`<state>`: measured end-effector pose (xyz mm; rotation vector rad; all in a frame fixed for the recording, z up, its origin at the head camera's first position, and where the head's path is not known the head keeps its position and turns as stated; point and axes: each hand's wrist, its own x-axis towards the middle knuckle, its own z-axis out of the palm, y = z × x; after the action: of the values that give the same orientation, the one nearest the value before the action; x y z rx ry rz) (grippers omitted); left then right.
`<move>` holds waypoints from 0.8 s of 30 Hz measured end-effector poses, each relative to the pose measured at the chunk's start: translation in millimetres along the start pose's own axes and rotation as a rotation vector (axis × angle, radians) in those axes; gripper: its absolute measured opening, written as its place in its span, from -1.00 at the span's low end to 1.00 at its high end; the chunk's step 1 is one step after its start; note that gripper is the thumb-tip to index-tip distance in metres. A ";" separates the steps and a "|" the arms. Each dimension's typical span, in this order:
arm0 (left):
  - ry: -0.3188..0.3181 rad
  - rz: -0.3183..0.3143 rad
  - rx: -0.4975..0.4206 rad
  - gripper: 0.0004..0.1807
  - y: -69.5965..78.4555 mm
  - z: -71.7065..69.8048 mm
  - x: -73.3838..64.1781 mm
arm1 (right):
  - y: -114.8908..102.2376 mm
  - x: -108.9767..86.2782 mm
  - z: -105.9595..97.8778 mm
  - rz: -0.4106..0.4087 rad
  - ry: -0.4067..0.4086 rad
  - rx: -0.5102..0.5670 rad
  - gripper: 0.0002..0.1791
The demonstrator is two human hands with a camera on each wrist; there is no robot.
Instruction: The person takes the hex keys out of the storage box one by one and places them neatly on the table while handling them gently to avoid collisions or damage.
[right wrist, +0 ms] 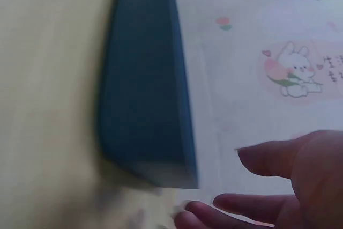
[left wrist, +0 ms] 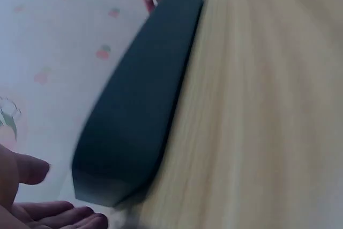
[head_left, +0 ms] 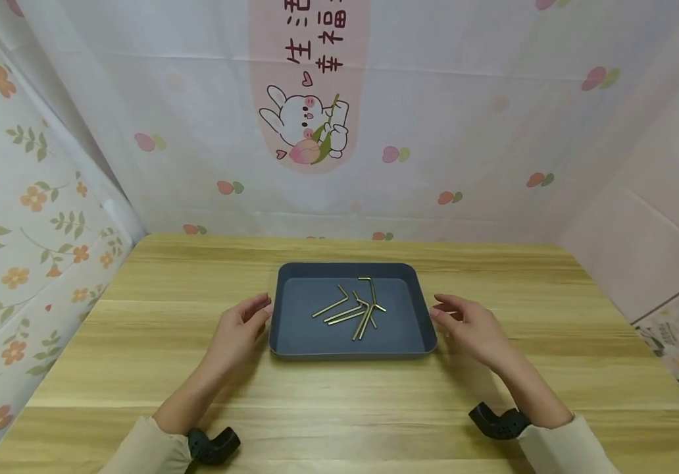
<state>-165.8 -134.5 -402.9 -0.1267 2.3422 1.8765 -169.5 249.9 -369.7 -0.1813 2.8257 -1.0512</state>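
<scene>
A dark blue-grey rectangular tray sits on the table, with several brass-coloured L-shaped hex keys lying in a loose heap in it, some crossing others. My left hand is beside the tray's left side, thumb and fingers apart and fingertips close to its wall. On the opposite side my right hand is held much the same way, fingertips near the right wall. Both wrist views show the outer tray wall and thumb and fingers spread with nothing between them. The hex keys are hidden there by the wall.
The wood-grain table extends around the tray on all sides. Behind it hangs a white printed curtain, with a flower-patterned cloth on the left. A black device is strapped at each wrist.
</scene>
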 end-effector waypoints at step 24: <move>0.018 0.086 -0.080 -0.46 -23.0 6.2 46.5 | -47.0 86.8 17.5 0.117 -0.290 0.216 -0.52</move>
<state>-207.8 -132.5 -433.8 -0.0522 2.3203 2.0175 -249.1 190.0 -358.2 -0.1332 2.4179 -1.1869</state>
